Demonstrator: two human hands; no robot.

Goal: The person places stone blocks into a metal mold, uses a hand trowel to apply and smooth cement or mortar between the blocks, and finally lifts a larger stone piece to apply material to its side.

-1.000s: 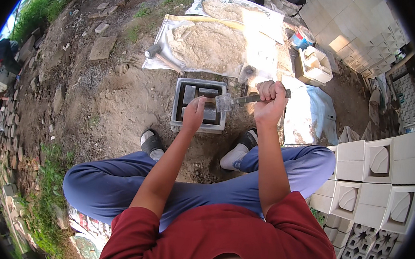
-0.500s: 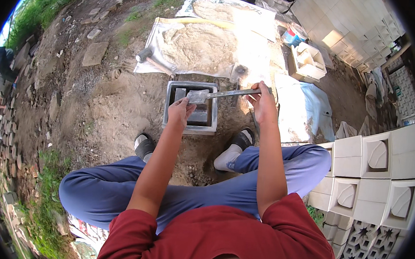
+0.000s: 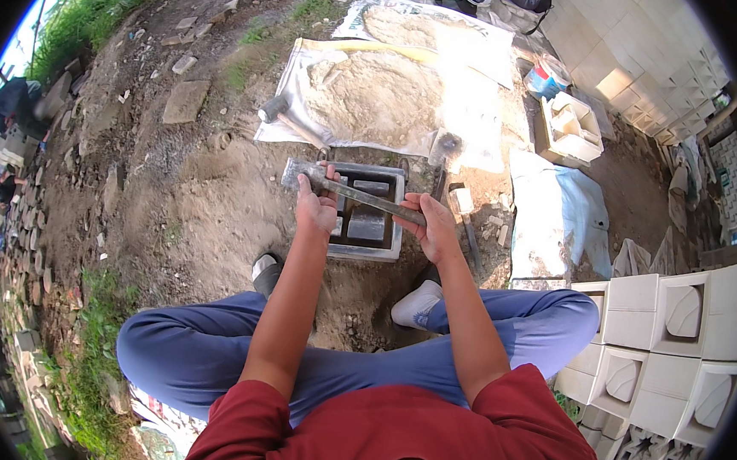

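My left hand point(image 3: 317, 208) is closed round the neck of a long-handled scraper, beside its flat grey blade point(image 3: 300, 174). Farther along, my right hand point(image 3: 433, 231) grips the end of the straight handle point(image 3: 371, 199). The scraper lies slantwise over a grey rectangular block mould point(image 3: 365, 253), its blade to the left and its handle end lower right. Dividers split the inside of the mould into compartments. My left hand and the scraper cover its left part.
A mallet point(image 3: 273, 109) rests on a sheet with a heap of sandy powder point(image 3: 374, 89). Right of the mould lies another handled tool point(image 3: 466, 207). A white container point(image 3: 572, 129), a bucket point(image 3: 547, 78) and light blue sheeting point(image 3: 563, 201) are farther right. Pale hollow blocks point(image 3: 633, 300) stand stacked near my right knee.
The scraper has moved left across the mould and tilted, its handle end dropping lower. My right hand has come in toward the left with it. The whole view has shifted slightly.
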